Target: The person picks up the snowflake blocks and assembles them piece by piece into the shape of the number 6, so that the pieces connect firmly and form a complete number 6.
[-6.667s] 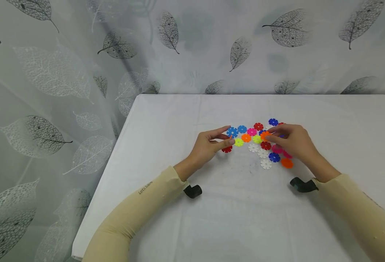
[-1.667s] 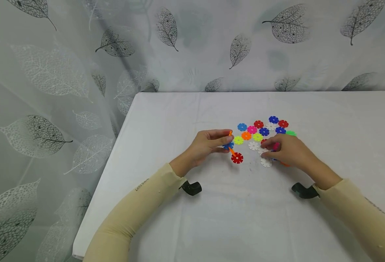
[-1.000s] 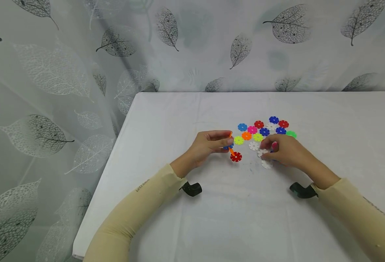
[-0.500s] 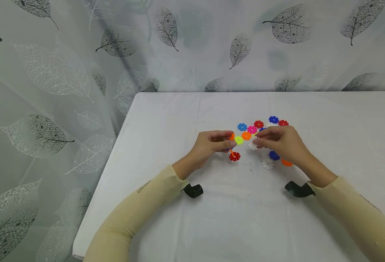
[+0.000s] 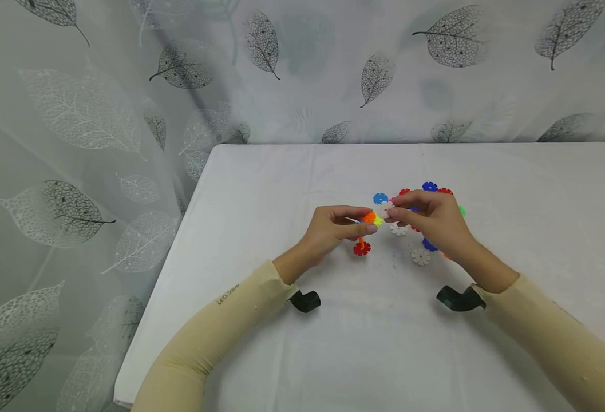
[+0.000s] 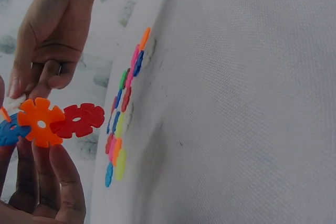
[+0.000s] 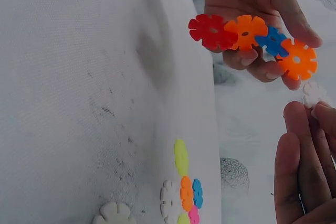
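My left hand [image 5: 328,232] holds a short chain of notched plastic snowflake discs, raised over the white table. In the right wrist view the chain runs from a red disc [image 7: 202,30] through an orange disc [image 7: 247,30] and a blue disc [image 7: 274,43] to a second orange disc [image 7: 304,67]. My right hand [image 5: 443,223] pinches a white snowflake disc [image 7: 313,93] between thumb and fingers. This white disc is right at the edge of the end orange disc. In the head view, the left fingers partly hide the chain.
Loose snowflake discs lie on the white tablecloth [image 5: 281,183] under and behind the right hand, among them a light blue disc [image 5: 380,198], a dark blue disc [image 5: 429,186] and a white disc [image 5: 420,256]. A leaf-patterned curtain [image 5: 307,68] hangs behind the table.
The right hand has picked up a white disc from the loose group and carried it left to the chain. The left hand has turned the chain, bringing its orange end disc toward the right hand.
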`<state>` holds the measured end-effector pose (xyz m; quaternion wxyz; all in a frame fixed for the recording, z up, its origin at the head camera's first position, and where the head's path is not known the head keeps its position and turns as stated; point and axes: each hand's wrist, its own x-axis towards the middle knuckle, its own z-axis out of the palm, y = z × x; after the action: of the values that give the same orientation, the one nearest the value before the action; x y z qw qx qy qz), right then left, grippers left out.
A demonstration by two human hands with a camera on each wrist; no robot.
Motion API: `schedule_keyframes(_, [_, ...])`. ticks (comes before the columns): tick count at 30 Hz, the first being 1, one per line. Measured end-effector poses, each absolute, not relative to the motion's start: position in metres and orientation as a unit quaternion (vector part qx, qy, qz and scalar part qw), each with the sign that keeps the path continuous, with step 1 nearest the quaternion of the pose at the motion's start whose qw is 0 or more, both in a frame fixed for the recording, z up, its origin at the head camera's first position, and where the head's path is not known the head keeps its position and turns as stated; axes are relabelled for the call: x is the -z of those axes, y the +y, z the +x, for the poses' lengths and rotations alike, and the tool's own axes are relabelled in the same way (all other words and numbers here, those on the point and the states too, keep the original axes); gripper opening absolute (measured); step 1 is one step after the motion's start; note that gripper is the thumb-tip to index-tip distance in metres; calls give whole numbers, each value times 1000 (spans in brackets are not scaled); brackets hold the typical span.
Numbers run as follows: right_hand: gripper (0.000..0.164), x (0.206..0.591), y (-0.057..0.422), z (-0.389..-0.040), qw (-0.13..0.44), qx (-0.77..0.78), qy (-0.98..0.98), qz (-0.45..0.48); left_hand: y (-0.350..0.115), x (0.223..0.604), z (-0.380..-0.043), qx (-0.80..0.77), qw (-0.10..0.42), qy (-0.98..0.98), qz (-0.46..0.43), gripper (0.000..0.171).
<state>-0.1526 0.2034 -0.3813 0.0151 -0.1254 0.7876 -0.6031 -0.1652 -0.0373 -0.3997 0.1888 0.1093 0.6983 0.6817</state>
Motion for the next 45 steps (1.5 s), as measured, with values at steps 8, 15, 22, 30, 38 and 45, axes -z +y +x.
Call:
schedule_keyframes(8, [22, 382, 202, -153, 1, 608, 781, -142, -37, 398, -164, -685, 196, 693, 112, 36])
schedule_keyframes(15, [25, 383, 200, -152, -1, 595, 791, -142, -38, 398, -164, -678, 202, 697, 120, 36])
schedule_keyframes(22, [18, 383, 198, -150, -25, 576, 801, -160, -39, 398, -164, -658, 198, 714, 139, 35])
schedule_keyframes(30, [18, 383, 188, -145, -89, 545, 818, -160, -36, 397, -165, -615, 154, 754, 174, 34])
schedule_keyframes(38, [22, 384, 185, -143, -88, 532, 828, -153, -33, 399, -165, -627, 155, 743, 176, 31])
schedule_keyframes(45, [24, 387, 187, -142, -64, 535, 827, -160, -32, 400, -164, -620, 162, 748, 171, 32])
